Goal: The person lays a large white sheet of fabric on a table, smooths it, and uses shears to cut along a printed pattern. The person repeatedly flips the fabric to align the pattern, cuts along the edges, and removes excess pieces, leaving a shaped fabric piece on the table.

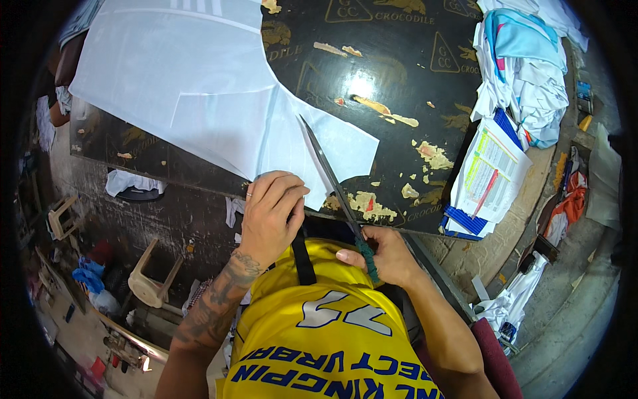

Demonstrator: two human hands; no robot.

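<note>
White fabric (199, 100), several garment-shaped layers or panels with a curved edge, lies over the dark table. My left hand (274, 209) is at its near edge, fingers bent and close together on the cloth; the thumb's grip is partly hidden. My right hand (392, 256) is closed around the green-wrapped handle of a large pair of scissors (332, 179). The long blades point away from me across the fabric, their tips well in from its near edge. The blades look nearly closed.
The dark tabletop (399, 66) has worn, peeling patches. On its right side lie papers with coloured marks (488, 176), over blue striped cloth, and a heap of white and light-blue garments (525, 66). A plastic stool (149, 279) stands on the cluttered floor at left.
</note>
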